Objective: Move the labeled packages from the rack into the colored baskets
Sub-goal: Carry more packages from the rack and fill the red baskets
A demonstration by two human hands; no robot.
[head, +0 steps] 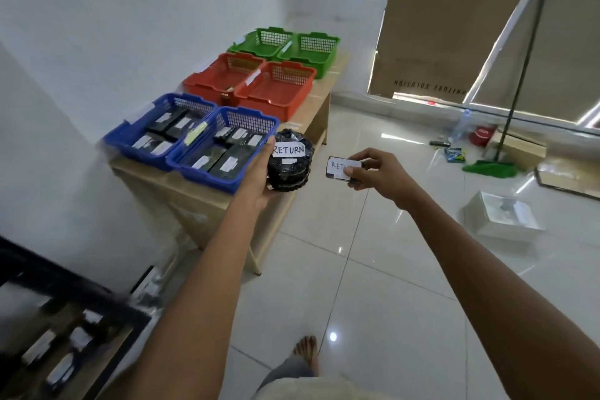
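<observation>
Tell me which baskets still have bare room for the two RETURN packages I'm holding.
Both green baskets and the right red basket show bare floors. The left red basket holds one small item at its near edge. Both blue baskets are crowded with black packages.

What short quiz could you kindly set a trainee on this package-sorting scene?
1. True or false: the left hand holds a round black package labelled RETURN.
2. How many baskets stand on the table? A) four B) six C) eight
3. Fill in: the fingers of the right hand pinch a small package, while packages already sorted lie in the ____ baskets.

Key: 1 true. 2 B. 3 blue: both blue baskets hold black packages.
</observation>
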